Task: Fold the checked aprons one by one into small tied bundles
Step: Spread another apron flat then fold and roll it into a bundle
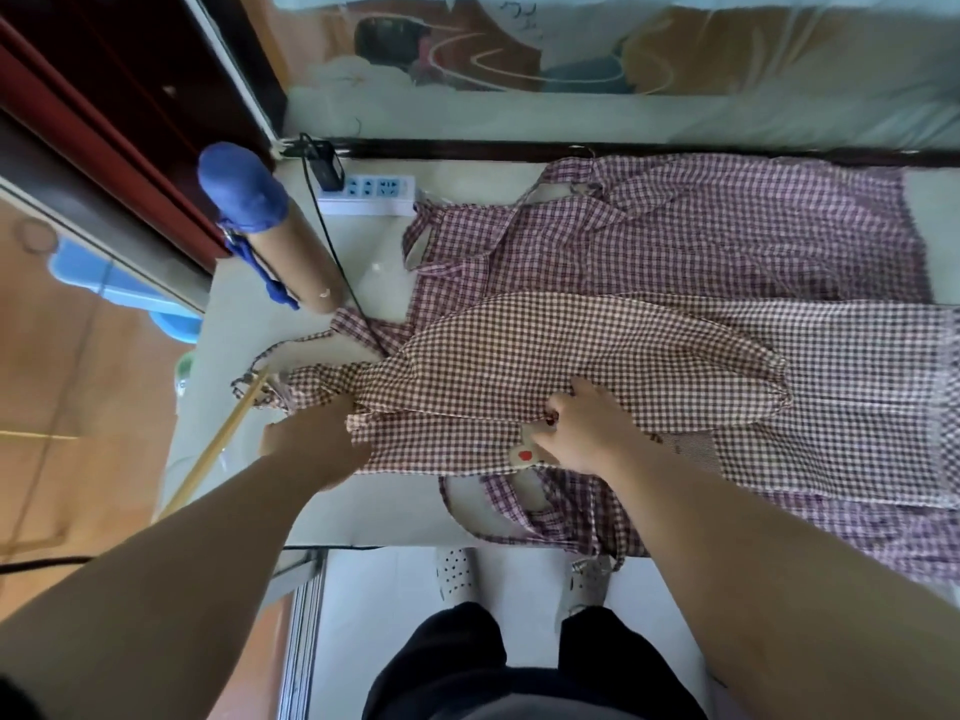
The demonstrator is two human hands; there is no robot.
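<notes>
Both hands held the brown checked apron (571,345), long axis left-right across the table (400,511).
I had my left hand (311,444) curled round the bunched neck end at the left and my right hand (587,431) pinching the near edge beside the heart patch (525,454), about mid-length. The skirt end ran off rightward past my right hand, so I judged that hand nearer for the fold. Purple checked aprons (727,236) lay beneath and behind; power strip (369,192) farthest.
</notes>
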